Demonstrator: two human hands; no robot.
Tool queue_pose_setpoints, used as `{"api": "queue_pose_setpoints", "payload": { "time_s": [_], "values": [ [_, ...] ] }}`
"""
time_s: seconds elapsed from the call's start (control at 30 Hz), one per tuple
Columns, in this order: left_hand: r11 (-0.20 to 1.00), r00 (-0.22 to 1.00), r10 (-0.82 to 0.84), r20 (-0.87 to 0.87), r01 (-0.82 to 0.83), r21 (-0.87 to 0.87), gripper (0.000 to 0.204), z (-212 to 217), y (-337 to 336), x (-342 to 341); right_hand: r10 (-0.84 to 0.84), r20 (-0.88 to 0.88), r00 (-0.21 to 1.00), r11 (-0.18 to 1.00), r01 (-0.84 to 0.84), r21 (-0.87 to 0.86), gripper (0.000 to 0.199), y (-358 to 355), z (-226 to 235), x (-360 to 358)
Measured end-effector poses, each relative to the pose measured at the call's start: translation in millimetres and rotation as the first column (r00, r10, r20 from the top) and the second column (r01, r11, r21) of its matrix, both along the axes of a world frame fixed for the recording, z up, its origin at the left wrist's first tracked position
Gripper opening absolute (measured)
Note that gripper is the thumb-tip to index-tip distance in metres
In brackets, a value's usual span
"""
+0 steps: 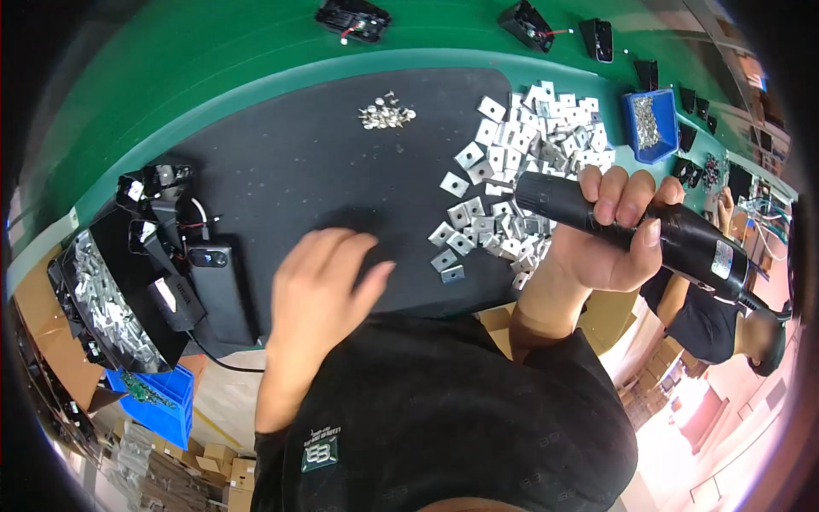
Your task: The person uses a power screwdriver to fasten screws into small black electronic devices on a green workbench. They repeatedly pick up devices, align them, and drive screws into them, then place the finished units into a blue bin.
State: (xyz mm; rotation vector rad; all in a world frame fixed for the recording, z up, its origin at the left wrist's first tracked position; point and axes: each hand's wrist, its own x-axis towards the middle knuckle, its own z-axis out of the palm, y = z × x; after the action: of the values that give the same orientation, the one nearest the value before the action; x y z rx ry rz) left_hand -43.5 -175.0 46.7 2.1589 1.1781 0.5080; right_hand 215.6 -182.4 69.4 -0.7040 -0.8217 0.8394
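My right hand (pixel 623 230) is wrapped around a black electric screwdriver (pixel 695 243), held above the right side of the work surface with its tapered end to the left and its cord at the right. Under and beyond that end lie many loose square silver metal plates (pixel 495 158), each with a hole. My left hand (pixel 317 290) hovers low over the near part of the black mat (pixel 290 162), its fingers stretched out and the thumb apart. No held thing shows in it. A small heap of screws (pixel 386 116) lies at the mat's far side.
On the left are a black power bank (pixel 223 290), a black tray of metal pieces (pixel 111 299) and a blue crate (pixel 166 401) below. Black housings (pixel 354 19) sit along the green belt (pixel 256 51). A blue bin (pixel 652 152) of small parts and another person (pixel 712 320) are at the right.
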Motion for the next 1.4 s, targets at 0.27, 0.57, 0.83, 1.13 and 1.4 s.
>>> {"api": "queue_pose_setpoints", "payload": {
  "time_s": [0.27,0.57,0.83,1.13,1.4],
  "values": [
    [0.963,0.964,-0.263,-0.041,0.26,-0.068,0.04,-21,16,52,-0.088,-0.008,0.996,0.996,0.088,-0.009,0.039,5,-17,-9],
    [0.969,0.976,-0.216,0.036,0.218,-0.115,0.022,-25,10,56,-0.186,0.076,0.98,0.978,0.178,0.111,0.036,57,-45,-44],
    [0.968,0.989,-0.095,0.115,0.119,-0.222,0.019,-25,11,24,-0.224,0.139,0.965,0.972,0.211,0.106,0.038,61,-45,-52],
    [0.956,0.937,0.284,0.204,-0.292,0.011,0.008,-9,76,12,-0.014,0.026,1.0,0.99,0.01,0.144,0.039,42,-16,-40],
    [0.903,0.907,0.405,0.111,-0.416,0.108,0.017,6,163,28,0.035,-0.072,0.997,0.999,-0.033,0.031,0.041,34,-12,-43]
  ]
}}
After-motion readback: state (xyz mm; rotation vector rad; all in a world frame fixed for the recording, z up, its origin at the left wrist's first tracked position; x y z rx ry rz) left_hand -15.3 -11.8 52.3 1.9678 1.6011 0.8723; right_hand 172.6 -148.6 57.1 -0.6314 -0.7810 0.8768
